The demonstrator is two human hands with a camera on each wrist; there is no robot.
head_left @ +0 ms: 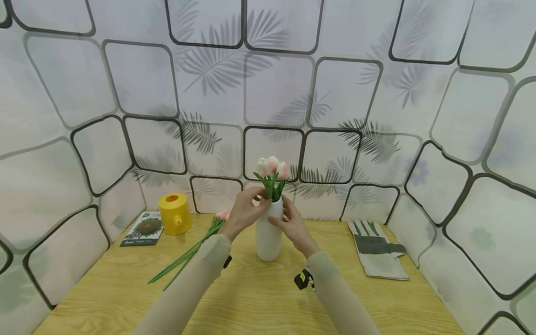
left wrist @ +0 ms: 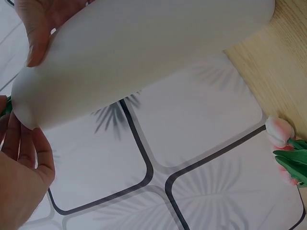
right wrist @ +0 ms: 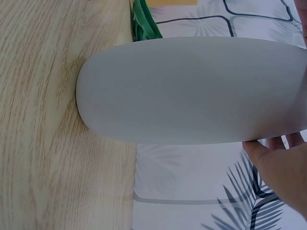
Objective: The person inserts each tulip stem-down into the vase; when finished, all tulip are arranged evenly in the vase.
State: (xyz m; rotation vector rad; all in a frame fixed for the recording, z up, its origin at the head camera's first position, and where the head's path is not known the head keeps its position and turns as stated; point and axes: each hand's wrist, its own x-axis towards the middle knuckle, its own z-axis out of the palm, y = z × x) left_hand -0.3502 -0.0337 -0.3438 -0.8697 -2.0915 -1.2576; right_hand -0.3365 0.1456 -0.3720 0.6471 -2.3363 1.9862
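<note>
A tall white vase stands upright on the table, with several pink and white tulips showing above its mouth. At the rim, my left hand pinches the green stems and leaves. My right hand holds the upper side of the vase, thumb in front and fingers round the far side. In the left wrist view the fingers of the left hand are right at the rim beside a bit of green. The lower stems are hidden inside the vase.
More tulips lie on the wooden table left of the vase, partly behind my left forearm. A yellow watering can and a seed packet are at the back left. Grey-and-white work gloves lie at the right. Patterned walls enclose the table.
</note>
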